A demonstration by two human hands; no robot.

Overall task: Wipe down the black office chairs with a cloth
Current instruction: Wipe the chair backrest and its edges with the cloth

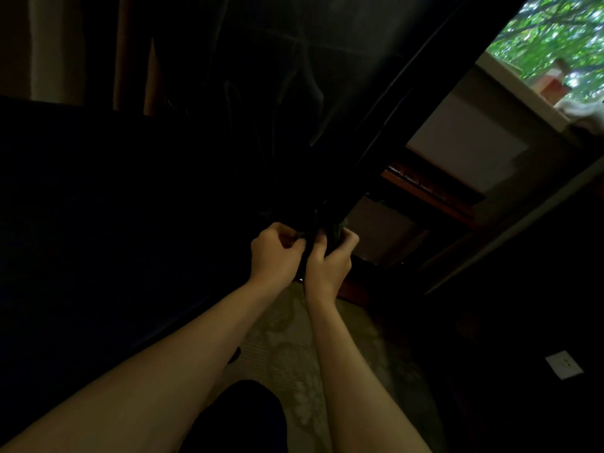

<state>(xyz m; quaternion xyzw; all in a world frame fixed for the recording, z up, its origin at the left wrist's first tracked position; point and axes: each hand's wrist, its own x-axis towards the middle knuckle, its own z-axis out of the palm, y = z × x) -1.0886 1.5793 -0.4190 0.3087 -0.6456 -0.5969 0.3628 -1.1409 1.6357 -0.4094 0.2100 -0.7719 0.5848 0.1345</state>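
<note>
**Both hands bunch the cloth at the chair's edge**

Nearest, two bare forearms reach forward over a patterned rug (pixel 294 348). The left hand (pixel 274 253) and right hand (pixel 330 261) sit side by side, fingers curled, both pinching a dark cloth (pixel 333 233) between them. Directly beyond them lies the black office chair (pixel 327 103), its edge running up and to the right. Far right, a window (pixel 555 37) shows foliage.

No readable text, labels, brands, numbers or signs on anything in view
</note>
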